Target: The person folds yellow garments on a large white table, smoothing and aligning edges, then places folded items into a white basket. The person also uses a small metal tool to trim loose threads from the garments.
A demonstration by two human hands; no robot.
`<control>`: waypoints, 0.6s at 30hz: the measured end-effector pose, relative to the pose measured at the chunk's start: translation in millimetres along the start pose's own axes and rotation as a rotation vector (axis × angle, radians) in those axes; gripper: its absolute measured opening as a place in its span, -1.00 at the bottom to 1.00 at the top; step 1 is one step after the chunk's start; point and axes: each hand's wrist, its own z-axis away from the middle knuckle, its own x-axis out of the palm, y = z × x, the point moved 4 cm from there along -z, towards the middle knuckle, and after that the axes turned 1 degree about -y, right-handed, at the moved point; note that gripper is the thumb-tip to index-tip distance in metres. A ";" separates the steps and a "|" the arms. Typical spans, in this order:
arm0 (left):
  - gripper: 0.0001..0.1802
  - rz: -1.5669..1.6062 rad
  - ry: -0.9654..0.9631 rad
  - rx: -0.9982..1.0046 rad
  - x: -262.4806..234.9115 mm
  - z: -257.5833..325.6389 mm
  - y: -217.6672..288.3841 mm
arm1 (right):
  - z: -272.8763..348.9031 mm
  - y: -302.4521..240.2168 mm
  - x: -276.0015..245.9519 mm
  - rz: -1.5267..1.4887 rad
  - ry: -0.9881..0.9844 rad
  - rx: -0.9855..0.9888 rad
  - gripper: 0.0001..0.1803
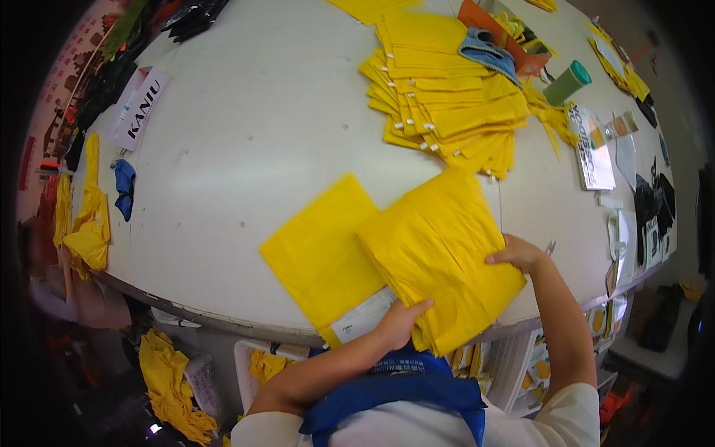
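Note:
A folded yellow garment (439, 253) lies near the front edge of the white table (253, 134), partly over a flat yellow bag (320, 257) with a white label at its near end. My left hand (402, 320) grips the garment's near edge. My right hand (519, 255) presses on its right edge. Both hands keep the garment against the table.
A fanned stack of folded yellow garments (447, 97) lies at the back middle. A green cup (567, 82), an orange tray (495, 33) with blue cloth, papers and booklets (592, 145) sit right. Yellow fabric (88, 223) hangs at the left edge; bins stand below.

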 end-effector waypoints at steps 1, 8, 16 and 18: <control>-0.50 -0.085 0.005 0.061 2.0 2.5 10.6 | 10.3 -5.7 3.6 0.010 0.017 -0.041 -0.13; -0.49 -0.619 -0.153 0.441 45.4 72.7 84.4 | 84.9 -62.5 39.3 0.083 0.040 -0.390 -0.01; -0.54 -0.538 -0.077 0.370 13.2 68.4 64.0 | 58.5 -80.0 68.7 0.291 0.100 -0.282 -0.14; -0.58 -0.203 0.068 0.209 2.3 47.7 35.3 | 39.6 -84.5 81.1 0.738 0.226 -0.170 -0.31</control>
